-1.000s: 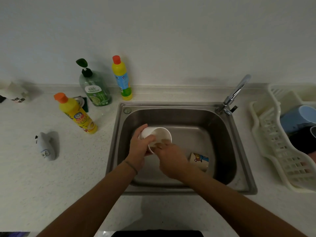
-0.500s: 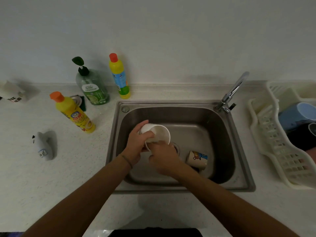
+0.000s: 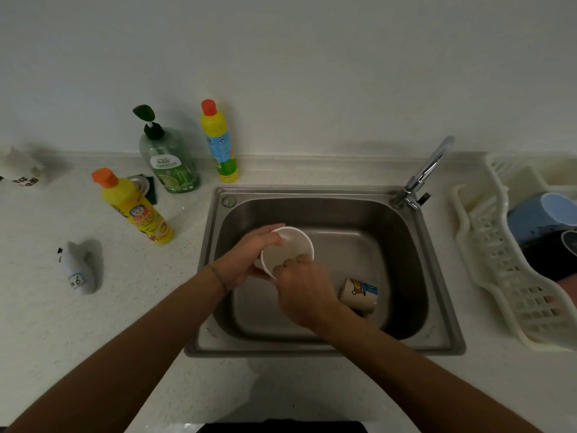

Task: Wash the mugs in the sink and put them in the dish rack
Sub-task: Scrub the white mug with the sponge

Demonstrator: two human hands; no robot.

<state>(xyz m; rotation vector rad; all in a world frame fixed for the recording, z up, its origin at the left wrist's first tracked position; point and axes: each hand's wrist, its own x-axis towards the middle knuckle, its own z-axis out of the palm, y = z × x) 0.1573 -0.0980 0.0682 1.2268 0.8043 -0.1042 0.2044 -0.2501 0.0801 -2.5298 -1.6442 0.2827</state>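
Over the sink, the left hand grips the white mug from outside; the right hand curls its fingers inside it. A printed mug lies beside them.

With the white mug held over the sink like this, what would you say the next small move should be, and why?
Probably a turn of the white mug by the left hand, so the right hand can rub the rest of the inside. The right fingers reach into its mouth, the faucet shows no water running, and the cartoon mug lies waiting in the sink.
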